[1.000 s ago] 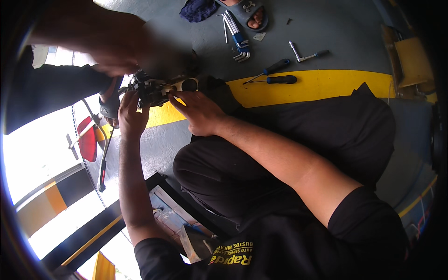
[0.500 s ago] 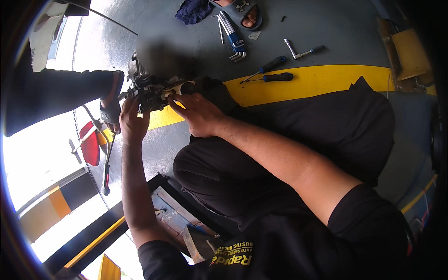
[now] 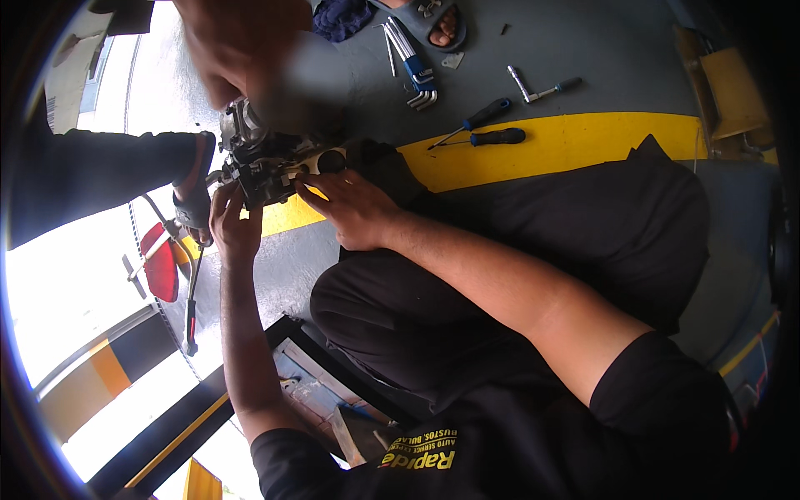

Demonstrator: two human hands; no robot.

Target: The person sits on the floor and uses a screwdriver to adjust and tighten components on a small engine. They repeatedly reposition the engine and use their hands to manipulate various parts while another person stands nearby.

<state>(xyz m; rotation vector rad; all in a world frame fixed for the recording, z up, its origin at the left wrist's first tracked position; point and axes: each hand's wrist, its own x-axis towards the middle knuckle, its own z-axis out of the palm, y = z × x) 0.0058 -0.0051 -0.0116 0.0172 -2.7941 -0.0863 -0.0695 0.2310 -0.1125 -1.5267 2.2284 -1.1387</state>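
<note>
A dark metal mechanical assembly (image 3: 265, 173) with a round opening sits at the upper middle, partly hidden by hands and a blurred patch. My left hand (image 3: 237, 218) holds its near left side, fingers curled up against it. My right hand (image 3: 354, 208) is at its right, thumb and fingertips resting on the part beside the opening; exactly what they pinch is too small to tell. Another person's hand (image 3: 235, 46) reaches over the far end, and a sandaled foot (image 3: 193, 204) is beside the assembly on the left.
A hex key set (image 3: 421, 79), two screwdrivers (image 3: 498, 137), a ratchet (image 3: 547, 90), a blue cloth (image 3: 342, 18) and a second sandaled foot (image 3: 442, 29) are beyond. A red object (image 3: 160, 275) and long-handled tool (image 3: 190, 321) lie left; a yellow-brown object (image 3: 733, 100) stands right.
The other person's hand, out of view half a second ago, is back over the assembly's far end, higher than one second ago. My hands stay on the assembly with only slight shifts.
</note>
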